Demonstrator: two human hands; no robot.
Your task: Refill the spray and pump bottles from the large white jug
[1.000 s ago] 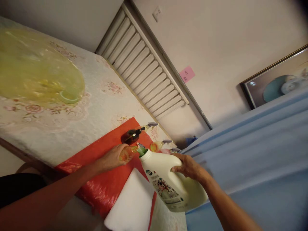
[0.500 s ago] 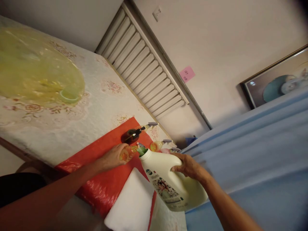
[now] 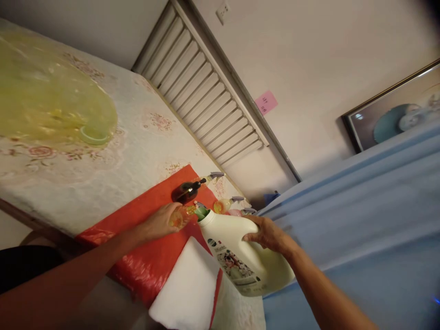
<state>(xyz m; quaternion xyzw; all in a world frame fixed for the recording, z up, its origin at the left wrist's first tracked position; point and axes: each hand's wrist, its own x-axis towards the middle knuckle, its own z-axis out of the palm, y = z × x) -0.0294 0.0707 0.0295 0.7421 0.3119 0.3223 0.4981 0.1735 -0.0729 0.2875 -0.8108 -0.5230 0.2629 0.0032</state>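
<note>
Right hand [image 3: 266, 234] gripping jug [image 3: 240, 256], spout leftward

A single head-worn camera looks forward and down from close range, rolled hard so the tabletop [image 3: 103, 183] slants from lower left and the wall vent [image 3: 202, 101] runs diagonally. Both forearms enter from the bottom edge. It probably faces a wall, though the tilt makes that uncertain.

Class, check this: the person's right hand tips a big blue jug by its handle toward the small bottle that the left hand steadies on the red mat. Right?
Not quite. In the head view the jug is cream-white, not blue. The right hand does grip its handle, and the left hand steadies the small bottle on the red mat.
</note>
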